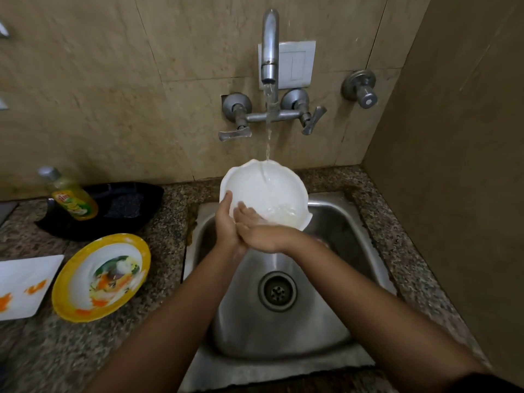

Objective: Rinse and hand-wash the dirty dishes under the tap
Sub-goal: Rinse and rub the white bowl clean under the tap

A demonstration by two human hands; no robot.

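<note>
A white scalloped plate (pixel 272 191) is held tilted over the steel sink (pixel 334 279), under water running from the wall tap (pixel 269 46). My left hand (pixel 226 225) grips the plate's lower left rim, thumb on its face. My right hand (pixel 261 234) lies with straight fingers on the plate's wet face beside the left hand. On the counter to the left wait a yellow-rimmed plate (pixel 103 276) with food smears and a white rectangular plate (pixel 25 285) with orange stains.
A yellow dish-soap bottle (pixel 71 197) leans in a black tray (pixel 113 208) holding a dark scrubber, at the back left. A granite counter (pixel 402 251) surrounds the sink. Another valve (pixel 361 87) juts from the wall at right. A side wall stands close on the right.
</note>
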